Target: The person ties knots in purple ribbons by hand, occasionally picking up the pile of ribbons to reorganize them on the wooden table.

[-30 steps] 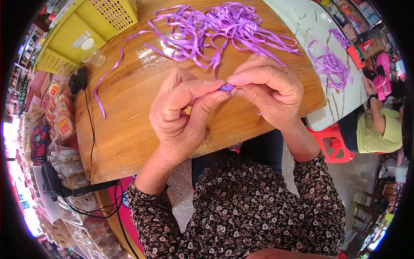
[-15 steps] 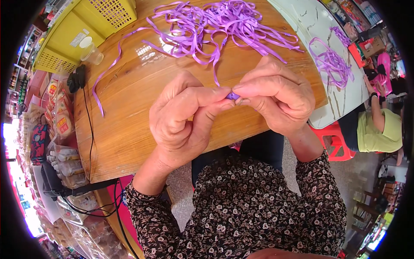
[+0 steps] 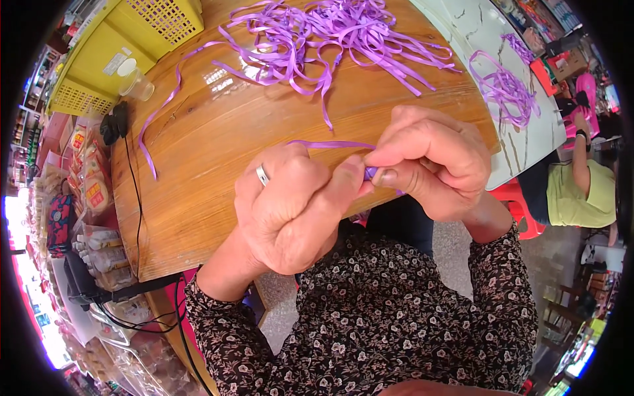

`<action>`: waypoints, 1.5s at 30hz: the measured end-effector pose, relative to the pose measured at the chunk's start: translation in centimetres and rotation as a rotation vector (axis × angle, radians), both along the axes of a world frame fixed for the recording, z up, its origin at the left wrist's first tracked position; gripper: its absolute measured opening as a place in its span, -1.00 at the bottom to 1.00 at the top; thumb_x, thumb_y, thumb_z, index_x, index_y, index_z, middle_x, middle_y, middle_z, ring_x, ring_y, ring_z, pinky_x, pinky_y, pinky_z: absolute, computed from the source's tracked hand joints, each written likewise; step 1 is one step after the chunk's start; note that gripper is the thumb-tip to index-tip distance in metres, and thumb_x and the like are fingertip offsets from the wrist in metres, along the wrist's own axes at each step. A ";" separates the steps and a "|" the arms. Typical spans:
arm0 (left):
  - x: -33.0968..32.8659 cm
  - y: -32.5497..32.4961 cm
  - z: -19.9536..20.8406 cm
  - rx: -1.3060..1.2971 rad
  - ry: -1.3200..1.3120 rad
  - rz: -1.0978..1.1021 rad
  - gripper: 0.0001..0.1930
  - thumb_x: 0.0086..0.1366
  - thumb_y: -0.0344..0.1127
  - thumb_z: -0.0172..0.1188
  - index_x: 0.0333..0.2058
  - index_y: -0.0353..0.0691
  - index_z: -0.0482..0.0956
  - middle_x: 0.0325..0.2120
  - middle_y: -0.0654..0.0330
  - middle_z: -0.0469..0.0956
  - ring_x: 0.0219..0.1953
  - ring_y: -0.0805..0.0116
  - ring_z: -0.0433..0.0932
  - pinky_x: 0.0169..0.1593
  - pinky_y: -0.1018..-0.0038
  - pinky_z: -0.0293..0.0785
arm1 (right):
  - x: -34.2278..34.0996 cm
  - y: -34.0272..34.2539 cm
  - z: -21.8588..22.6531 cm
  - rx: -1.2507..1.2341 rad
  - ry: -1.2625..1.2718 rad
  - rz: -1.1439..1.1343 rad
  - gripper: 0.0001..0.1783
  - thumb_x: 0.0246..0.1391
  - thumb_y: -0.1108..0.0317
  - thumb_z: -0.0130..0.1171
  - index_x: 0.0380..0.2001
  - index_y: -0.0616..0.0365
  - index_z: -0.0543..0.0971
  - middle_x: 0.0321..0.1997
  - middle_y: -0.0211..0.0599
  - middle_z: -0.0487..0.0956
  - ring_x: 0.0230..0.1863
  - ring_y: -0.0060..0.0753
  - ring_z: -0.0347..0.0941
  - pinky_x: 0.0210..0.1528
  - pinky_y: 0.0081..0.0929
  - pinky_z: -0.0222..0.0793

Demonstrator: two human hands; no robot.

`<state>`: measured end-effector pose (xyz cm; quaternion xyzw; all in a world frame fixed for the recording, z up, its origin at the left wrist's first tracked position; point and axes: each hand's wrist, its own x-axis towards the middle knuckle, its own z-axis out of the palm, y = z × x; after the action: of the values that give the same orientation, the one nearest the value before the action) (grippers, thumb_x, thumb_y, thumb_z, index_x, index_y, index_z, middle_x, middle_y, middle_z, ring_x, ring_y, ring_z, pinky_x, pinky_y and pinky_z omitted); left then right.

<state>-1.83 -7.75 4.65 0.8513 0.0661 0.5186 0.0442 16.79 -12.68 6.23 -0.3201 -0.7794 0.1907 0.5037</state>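
Observation:
Just past the table's near edge, both hands meet at a small purple plastic piece (image 3: 370,173). My left hand (image 3: 287,208), with a silver ring on one finger, has its back turned up and pinches the piece's left side. The thumb and forefinger of my right hand (image 3: 436,162) grip its right side. A narrow purple strap (image 3: 333,144) runs out behind the left fingers toward the right fingertips. How it joins the piece is hidden by the fingers. Farther off lies a tangled heap of purple straps (image 3: 310,39), some with small darker purple fittings.
The wooden table (image 3: 211,145) carries a yellow crate (image 3: 92,59), a clear plastic cup (image 3: 137,86) and a black cable at its left. More purple straps (image 3: 505,96) lie on a white marbled table at right. Beyond it is a person in a yellow-green top (image 3: 581,198).
Both hands have come a little nearer to my body and to the right. The left hand has rolled over, back upward, and a length of purple strap now shows behind it.

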 end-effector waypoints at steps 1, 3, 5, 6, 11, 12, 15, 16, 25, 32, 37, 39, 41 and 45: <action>-0.1 0.1 -0.3 0.032 0.009 0.000 -0.69 -0.30 -0.51 0.25 -0.44 -0.46 0.54 -0.67 0.28 0.23 -0.72 0.48 0.23 -0.72 0.55 0.09 | -0.1 -0.1 -0.1 -0.049 0.016 -0.008 -0.84 -0.14 0.53 0.23 -0.41 0.31 0.52 -0.54 -0.31 0.49 -0.56 -0.48 0.35 -0.52 -0.55 0.18; -0.1 0.1 -0.4 0.063 0.020 -0.001 -0.67 -0.31 -0.51 0.26 -0.43 -0.48 0.53 -0.67 0.28 0.21 -0.72 0.48 0.22 -0.72 0.56 0.08 | -0.1 -0.1 -0.2 -0.066 0.018 -0.009 -0.85 -0.12 0.52 0.22 -0.41 0.31 0.52 -0.54 -0.32 0.50 -0.55 -0.49 0.36 -0.51 -0.56 0.19; -0.1 0.2 -0.4 0.105 0.034 0.009 -0.68 -0.31 -0.50 0.26 -0.44 -0.48 0.53 -0.66 0.29 0.19 -0.72 0.49 0.20 -0.72 0.56 0.06 | -0.2 0.0 -0.3 -0.084 0.020 -0.010 -0.87 -0.10 0.51 0.21 -0.42 0.31 0.52 -0.54 -0.32 0.50 -0.55 -0.49 0.36 -0.50 -0.57 0.20; 0.1 0.3 -0.5 0.104 0.035 0.004 -0.68 -0.31 -0.50 0.26 -0.44 -0.48 0.53 -0.66 0.29 0.19 -0.72 0.49 0.20 -0.72 0.56 0.06 | -0.2 0.1 -0.2 -0.101 0.028 -0.007 -0.88 -0.09 0.50 0.20 -0.43 0.30 0.51 -0.54 -0.33 0.51 -0.55 -0.49 0.36 -0.50 -0.57 0.21; 0.0 0.5 -0.6 0.158 0.057 0.021 -0.70 -0.26 -0.48 0.23 -0.44 -0.47 0.53 -0.65 0.29 0.22 -0.70 0.48 0.23 -0.70 0.53 0.11 | -0.1 0.2 -0.3 -0.145 0.013 -0.005 -0.90 -0.06 0.49 0.17 -0.43 0.29 0.51 -0.55 -0.33 0.53 -0.55 -0.50 0.37 -0.49 -0.59 0.22; 0.0 0.6 -0.7 0.157 0.059 0.022 -0.70 -0.26 -0.48 0.23 -0.44 -0.47 0.53 -0.65 0.29 0.22 -0.70 0.48 0.23 -0.70 0.53 0.11 | -0.2 0.3 -0.3 -0.134 0.002 -0.014 -0.91 -0.05 0.49 0.17 -0.43 0.29 0.51 -0.54 -0.34 0.53 -0.55 -0.50 0.37 -0.49 -0.60 0.23; 0.2 0.8 -0.9 0.178 0.027 0.001 -0.70 -0.25 -0.46 0.22 -0.44 -0.46 0.53 -0.65 0.28 0.23 -0.70 0.48 0.24 -0.69 0.53 0.13 | -0.3 0.3 -0.5 -0.128 -0.015 -0.036 -0.91 -0.05 0.49 0.17 -0.44 0.28 0.51 -0.54 -0.34 0.54 -0.54 -0.50 0.37 -0.49 -0.60 0.23; 0.2 0.7 -0.9 0.175 0.039 0.028 -0.70 -0.26 -0.45 0.21 -0.43 -0.46 0.54 -0.64 0.28 0.24 -0.70 0.47 0.25 -0.69 0.53 0.13 | -0.3 0.2 -0.5 -0.131 -0.022 -0.048 -0.92 -0.04 0.49 0.16 -0.44 0.28 0.51 -0.53 -0.34 0.55 -0.54 -0.50 0.37 -0.50 -0.61 0.23; 0.7 1.2 -1.7 0.189 0.060 0.029 -0.67 -0.30 -0.44 0.19 -0.43 -0.44 0.54 -0.63 0.28 0.26 -0.69 0.47 0.25 -0.68 0.53 0.14 | 0.1 0.1 -1.3 -0.222 0.003 -0.054 -0.88 0.04 0.44 0.10 -0.49 0.29 0.49 -0.54 -0.32 0.50 -0.52 -0.50 0.36 -0.49 -0.62 0.23; 1.8 0.8 -2.6 -0.025 -0.055 -0.011 -0.75 -0.16 -0.47 0.32 -0.41 -0.32 0.56 -0.62 0.26 0.37 -0.69 0.44 0.29 -0.67 0.55 0.19 | 0.9 -0.2 -1.7 -0.349 0.017 -0.033 -0.73 0.12 0.30 0.02 -0.52 0.29 0.46 -0.54 -0.32 0.48 -0.51 -0.51 0.35 -0.49 -0.59 0.22; 2.2 0.5 -2.9 -0.217 -0.103 -0.004 -0.75 -0.10 -0.44 0.36 -0.38 -0.28 0.57 -0.62 0.23 0.41 -0.67 0.43 0.28 -0.63 0.57 0.18 | 1.9 0.2 -2.2 -0.595 0.187 0.168 -0.59 0.16 0.12 -0.03 -0.28 0.34 0.49 -0.34 -0.30 0.49 -0.35 -0.56 0.41 -0.36 -0.61 0.31; 2.3 0.5 -2.9 -0.264 -0.108 -0.008 -0.74 -0.11 -0.44 0.36 -0.36 -0.28 0.58 -0.62 0.23 0.40 -0.66 0.44 0.27 -0.61 0.58 0.18 | 2.1 0.1 -2.2 -0.624 0.211 0.153 -0.56 0.16 0.09 -0.03 -0.21 0.35 0.47 -0.29 -0.28 0.49 -0.30 -0.54 0.42 -0.31 -0.60 0.33; 2.4 0.6 -3.1 -0.340 -0.135 -0.026 -0.73 -0.12 -0.46 0.36 -0.36 -0.28 0.58 -0.62 0.25 0.42 -0.64 0.45 0.27 -0.59 0.59 0.18 | 2.1 0.0 -2.3 -0.654 0.234 0.133 -0.51 0.15 0.07 -0.02 -0.14 0.35 0.45 -0.24 -0.25 0.48 -0.26 -0.52 0.44 -0.25 -0.60 0.36; 2.4 0.4 -2.9 -0.378 -0.127 -0.035 -0.73 -0.12 -0.45 0.36 -0.36 -0.27 0.59 -0.61 0.26 0.43 -0.63 0.46 0.28 -0.58 0.59 0.19 | 2.1 0.1 -2.7 -0.565 0.174 0.084 -0.58 0.10 0.24 0.08 -0.08 0.36 0.42 -0.18 -0.25 0.47 -0.18 -0.52 0.44 -0.18 -0.61 0.38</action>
<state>0.59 -7.34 1.74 0.7944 0.1446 0.5488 0.2161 18.91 -12.60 3.53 -0.3976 -0.6618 0.4476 0.4511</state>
